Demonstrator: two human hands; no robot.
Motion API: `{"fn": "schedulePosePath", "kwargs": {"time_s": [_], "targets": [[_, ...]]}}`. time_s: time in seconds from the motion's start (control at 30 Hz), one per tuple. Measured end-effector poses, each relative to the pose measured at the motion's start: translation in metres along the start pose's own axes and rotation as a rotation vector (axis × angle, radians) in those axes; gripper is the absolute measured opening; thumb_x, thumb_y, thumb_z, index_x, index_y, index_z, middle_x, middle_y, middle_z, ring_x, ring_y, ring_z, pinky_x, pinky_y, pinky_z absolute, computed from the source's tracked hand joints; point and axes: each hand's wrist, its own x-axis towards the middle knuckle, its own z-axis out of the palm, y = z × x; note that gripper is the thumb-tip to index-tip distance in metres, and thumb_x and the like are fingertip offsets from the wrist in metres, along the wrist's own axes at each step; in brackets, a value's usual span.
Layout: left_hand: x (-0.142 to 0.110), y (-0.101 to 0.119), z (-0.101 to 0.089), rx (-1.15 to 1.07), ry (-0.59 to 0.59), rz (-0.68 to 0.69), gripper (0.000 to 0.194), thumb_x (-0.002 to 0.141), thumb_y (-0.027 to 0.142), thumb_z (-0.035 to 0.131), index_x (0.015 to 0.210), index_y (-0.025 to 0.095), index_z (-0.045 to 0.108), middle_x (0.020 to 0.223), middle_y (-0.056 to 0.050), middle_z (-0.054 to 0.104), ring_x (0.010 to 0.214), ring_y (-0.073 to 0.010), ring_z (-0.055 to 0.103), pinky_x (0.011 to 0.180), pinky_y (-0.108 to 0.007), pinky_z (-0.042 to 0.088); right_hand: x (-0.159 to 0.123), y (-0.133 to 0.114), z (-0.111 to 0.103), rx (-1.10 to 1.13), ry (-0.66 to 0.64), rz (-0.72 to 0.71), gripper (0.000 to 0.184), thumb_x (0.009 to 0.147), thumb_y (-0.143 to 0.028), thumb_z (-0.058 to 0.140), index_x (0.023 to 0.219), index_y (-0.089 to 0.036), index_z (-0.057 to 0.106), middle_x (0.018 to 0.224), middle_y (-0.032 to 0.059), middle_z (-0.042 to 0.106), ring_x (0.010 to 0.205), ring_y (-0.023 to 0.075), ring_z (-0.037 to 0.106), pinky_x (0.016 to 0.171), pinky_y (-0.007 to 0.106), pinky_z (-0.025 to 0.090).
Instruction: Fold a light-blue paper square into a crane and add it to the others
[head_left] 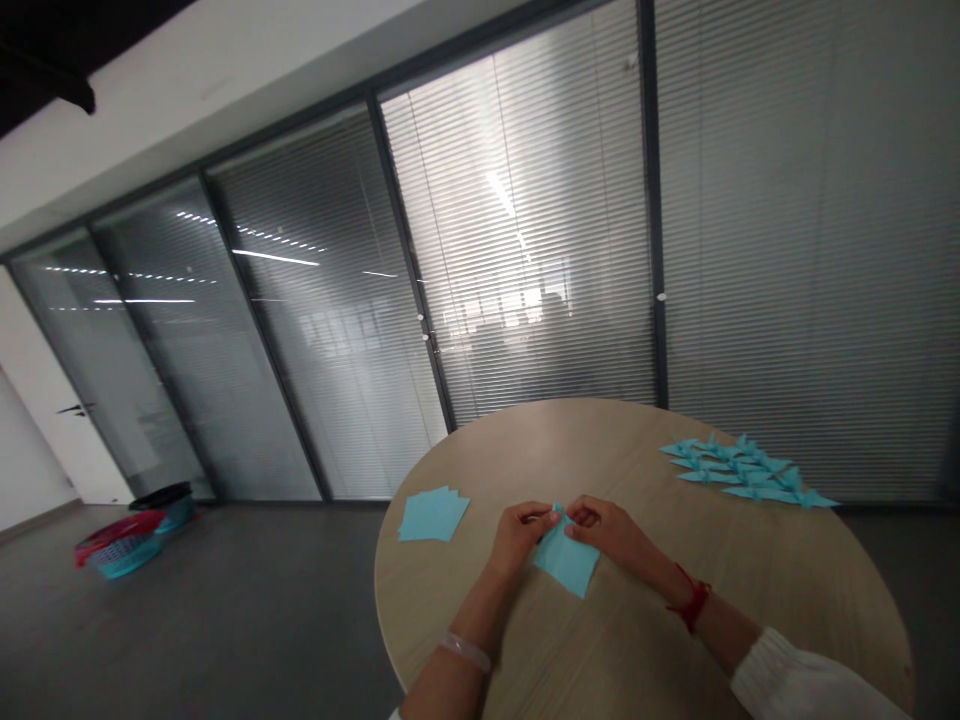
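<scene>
A light blue sheet of origami paper (570, 565) is between my two hands, over the middle of the round table. My left hand (519, 535) pinches its upper left edge, thumb and finger closed together. At the upper right edge, my right hand (606, 525) grips the same paper with bent fingers. The paper's far end stands up a little between the fingertips, and its near part spreads toward me. To the left lies a small stack of blue paper squares (433, 515). Several folded blue paper cranes (739, 467) sit in rows at the right.
The round wooden table (555, 440) has its curved edge near a glass partition with blinds (525, 230). On the floor at left stand a blue basket with a red liner (124, 550) and another basket with a black liner (172, 505). Beyond them is a white door (67, 430).
</scene>
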Motion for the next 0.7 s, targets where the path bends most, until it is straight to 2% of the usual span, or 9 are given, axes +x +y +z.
{"fn": "schedulePosePath", "kwargs": {"time_s": [0.17, 0.3, 0.5, 0.63, 0.7], "targets": [[0.0001, -0.0016, 0.0004, 0.075, -0.013, 0.057, 0.039, 0.058, 0.050, 0.076, 0.065, 0.012, 0.072, 0.051, 0.000, 0.054, 0.047, -0.0095, 0.040, 0.048, -0.023, 0.028, 0.0013, 0.0048, 0.0034, 0.110, -0.070, 0.014, 0.025, 0.063, -0.037, 0.073, 0.073, -0.017, 0.062, 0.065, 0.0000, 0.064, 0.061, 0.0139, 0.057, 0.058, 0.025, 0.045], [-0.0028, 0.0008, 0.0019, 0.101, 0.008, 0.107, 0.035, 0.062, 0.048, 0.073, 0.066, 0.013, 0.073, 0.055, -0.002, 0.059, 0.051, -0.0122, 0.045, 0.051, -0.024, 0.033, 0.0020, 0.0055, 0.0065, 0.233, -0.129, 0.084, 0.033, 0.060, -0.044, 0.075, 0.070, -0.017, 0.060, 0.059, -0.0014, 0.062, 0.054, 0.0134, 0.057, 0.052, 0.025, 0.044], [-0.0045, -0.0013, 0.0042, 0.201, 0.035, 0.191, 0.028, 0.067, 0.043, 0.071, 0.075, 0.016, 0.075, 0.074, -0.008, 0.070, 0.066, -0.0197, 0.057, 0.061, -0.027, 0.040, 0.0000, 0.0026, 0.0080, 0.296, -0.180, 0.140, 0.039, 0.055, -0.049, 0.077, 0.066, -0.017, 0.058, 0.054, -0.0032, 0.060, 0.049, 0.0124, 0.055, 0.048, 0.024, 0.043], [-0.0043, -0.0041, 0.0050, 0.263, 0.048, 0.186, 0.030, 0.070, 0.044, 0.068, 0.081, 0.017, 0.073, 0.078, -0.008, 0.069, 0.070, -0.0199, 0.058, 0.056, -0.025, 0.040, 0.0009, 0.0025, 0.0082, 0.309, -0.195, 0.156, 0.040, 0.054, -0.049, 0.077, 0.064, -0.017, 0.056, 0.051, -0.0042, 0.057, 0.047, 0.0110, 0.053, 0.047, 0.023, 0.041], [-0.0050, -0.0040, 0.0056, 0.292, 0.037, 0.224, 0.032, 0.073, 0.045, 0.065, 0.087, 0.016, 0.072, 0.080, -0.007, 0.068, 0.073, -0.0192, 0.058, 0.060, -0.025, 0.041, 0.0020, 0.0034, 0.0088, 0.326, -0.211, 0.169, 0.041, 0.052, -0.049, 0.078, 0.063, -0.017, 0.055, 0.050, -0.0048, 0.055, 0.046, 0.0101, 0.051, 0.046, 0.022, 0.040]]}}
